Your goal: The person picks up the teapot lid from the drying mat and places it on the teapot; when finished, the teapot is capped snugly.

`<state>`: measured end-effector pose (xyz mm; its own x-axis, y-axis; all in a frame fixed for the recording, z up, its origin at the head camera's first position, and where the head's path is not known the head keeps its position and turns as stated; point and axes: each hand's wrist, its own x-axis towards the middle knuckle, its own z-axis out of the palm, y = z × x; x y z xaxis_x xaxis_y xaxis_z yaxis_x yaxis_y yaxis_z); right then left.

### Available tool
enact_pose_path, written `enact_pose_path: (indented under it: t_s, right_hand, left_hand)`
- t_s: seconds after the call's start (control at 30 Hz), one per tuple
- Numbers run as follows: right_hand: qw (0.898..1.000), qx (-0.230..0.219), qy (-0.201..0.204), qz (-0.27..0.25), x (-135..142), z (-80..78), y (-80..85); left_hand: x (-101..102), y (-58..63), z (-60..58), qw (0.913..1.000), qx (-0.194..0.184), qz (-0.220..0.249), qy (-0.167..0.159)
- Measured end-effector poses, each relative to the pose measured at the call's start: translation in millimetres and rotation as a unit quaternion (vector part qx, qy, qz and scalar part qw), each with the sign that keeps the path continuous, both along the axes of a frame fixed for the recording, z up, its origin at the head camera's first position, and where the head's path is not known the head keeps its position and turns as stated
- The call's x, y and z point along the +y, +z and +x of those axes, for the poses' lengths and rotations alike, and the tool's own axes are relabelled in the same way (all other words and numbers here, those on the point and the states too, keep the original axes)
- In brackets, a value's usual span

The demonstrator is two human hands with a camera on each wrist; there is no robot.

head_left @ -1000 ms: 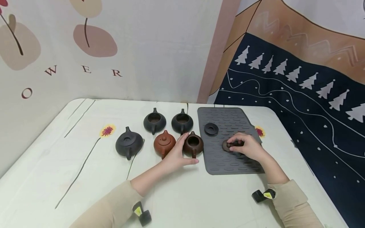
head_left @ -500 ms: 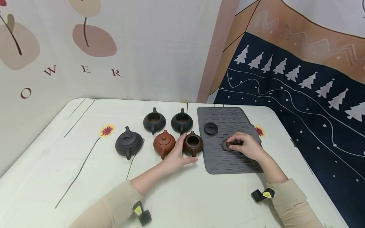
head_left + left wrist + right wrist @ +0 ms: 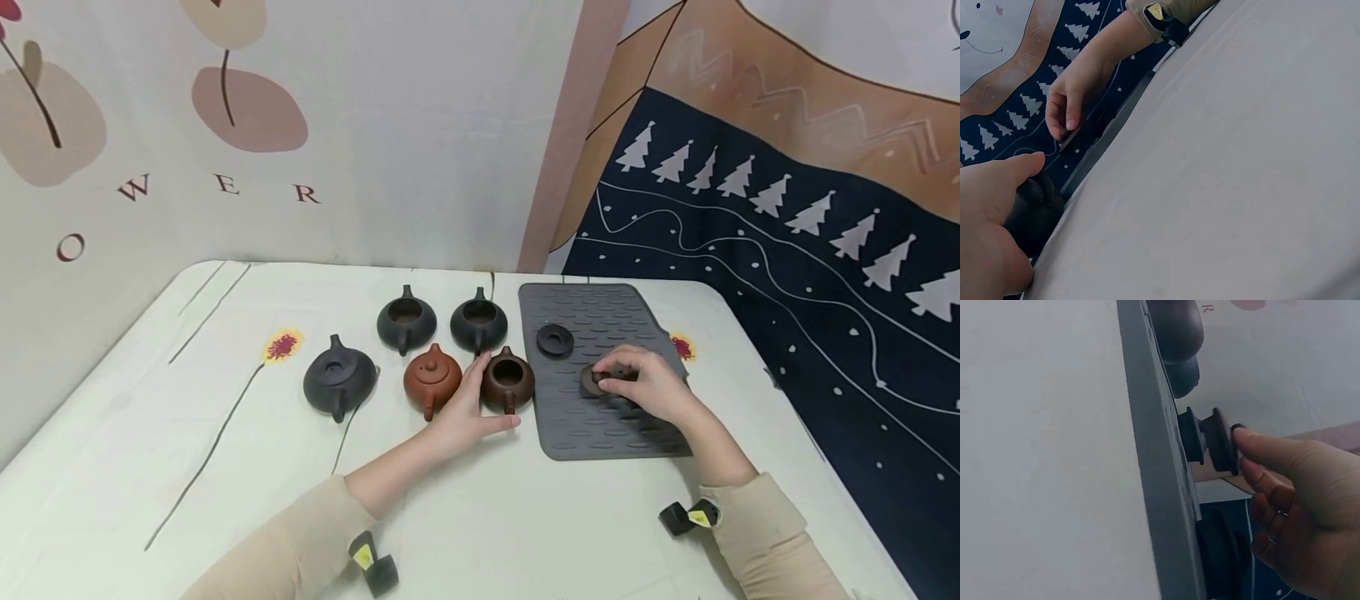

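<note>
Altogether five teapots (image 3: 432,382); right hand (image 3: 652,383) pinches one lid (image 3: 588,382).

Downward head view, close wrist views, right hand (image 3: 651,383) shared

Dark grey teapot (image 3: 339,377) at left: clay-like, matt, smooth. Far black teapots (image 3: 406,327): smooth, low sheen. Near reddish-brown teapot (image 3: 432,379): smooth, satin clay look. Near dark-brown teapot (image 3: 513,393): same clay look. Brown lid (image 3: 588,382) at right: matt. Grey mat (image 3: 581,429) at right: rubber-like, matt, raised ridges. White tablecloth (image 3: 555,533): matt, lightly creased cloth. Far backdrop (image 3: 435,125): printed cloth, matt. Beige sleeves (image 3: 296,542): soft-looking cloth.
</note>
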<state>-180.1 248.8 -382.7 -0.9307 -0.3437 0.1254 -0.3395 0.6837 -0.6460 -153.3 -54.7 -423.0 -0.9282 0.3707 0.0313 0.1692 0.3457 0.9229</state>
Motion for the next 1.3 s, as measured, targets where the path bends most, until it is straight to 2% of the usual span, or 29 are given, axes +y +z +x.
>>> enact_pose_path:
  t_s: [0.27,0.73,1.07,1.3]
  right_hand:
    - [0.999,0.030,0.012,-0.002,-8.9,1.4,11.2]
    - [0.998,0.038,0.034,-0.031,-31.3,2.5,26.4]
    - [0.996,0.037,0.058,-0.056,-52.9,0.3,31.3]
    - [0.992,0.051,0.093,-0.075,-66.9,-6.0,28.1]
  left_hand:
    - [0.4,0.2,0.4,1.0000,-0.001,-0.005,0.001]
    - [0.0,-0.5,-0.1,1.0000,0.000,-0.002,0.002]
    - [0.6,-0.4,0.1,1.0000,0.007,-0.003,-0.001]
    - [-0.3,0.3,0.4,1.0000,0.003,-0.005,-0.004]
